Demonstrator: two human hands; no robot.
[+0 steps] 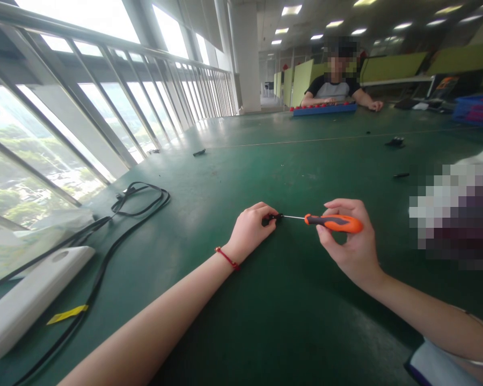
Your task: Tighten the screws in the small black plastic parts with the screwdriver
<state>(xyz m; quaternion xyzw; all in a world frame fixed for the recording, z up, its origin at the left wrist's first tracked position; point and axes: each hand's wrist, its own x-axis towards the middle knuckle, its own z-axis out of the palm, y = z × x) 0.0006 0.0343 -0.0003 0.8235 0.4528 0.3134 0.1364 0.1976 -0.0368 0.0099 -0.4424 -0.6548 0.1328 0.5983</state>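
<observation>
My left hand (253, 225) pinches a small black part (270, 219) low over the green table (233, 177); the part's exact kind is too small to tell. Across from it, my right hand (352, 246) holds a screwdriver (338, 223) by its orange and dark grey handle. The thin metal shaft lies roughly level and points left, its tip at the black part. Whether the tip sits in a screw cannot be made out. My fingertips cover some of the black part.
Black cables (145, 201) and a white power strip (32, 300) lie at left, beside a metal railing (104, 53). Small black pieces (395, 141) are scattered farther off. Across the table sits a person (334, 88) behind a blue tray (324, 110); a blue basket (477, 110) stands far right.
</observation>
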